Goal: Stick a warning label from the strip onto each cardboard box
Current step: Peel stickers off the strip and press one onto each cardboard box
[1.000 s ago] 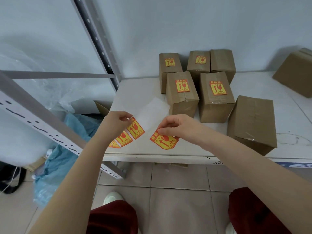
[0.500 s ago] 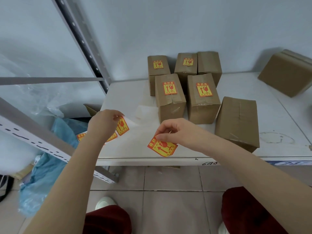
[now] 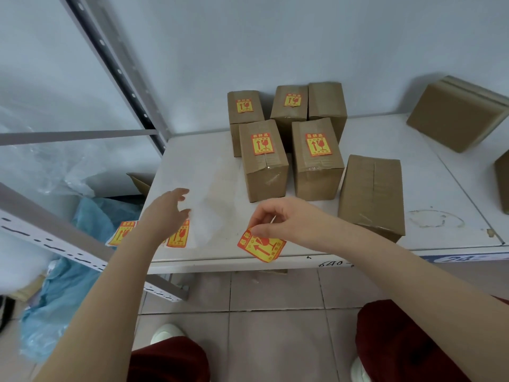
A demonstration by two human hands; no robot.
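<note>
Warning label (image 3: 261,248) hangs from the right hand (image 3: 278,219), pinched at its top corner between thumb and forefinger, free of its backing and dangling over the front edge of the table (image 3: 192,166). The left hand (image 3: 168,213) is spread open, fingers apart, over the strip (image 3: 180,235), which lies at the table's near left corner with two more labels showing and one end past the edge; whether the palm presses on it I can't tell.

Just to the right of the right hand lies a bare box (image 3: 371,194), on its side and taped, with no label on the faces I can see. Beyond the hands four labelled boxes (image 3: 264,161) stand upright in a cluster, and a fifth box (image 3: 327,103) at the cluster's back right shows nothing on its top. Another plain box (image 3: 454,114) leans against the wall, well apart to the right.

To my eye the peeling is done and the sticking step is in hand. The next move calls for carrying the label across to the bare box, keeping the sticky side off the table and fingers, then laying it flat on the upper face and smoothing it down. It looks slightly curled, so it could fold on itself.

Against a second ago, the left hand has let go: then it gripped the strip raised between the hands, now the strip is down on the table. The right hand's pinch on the label is as it was
</note>
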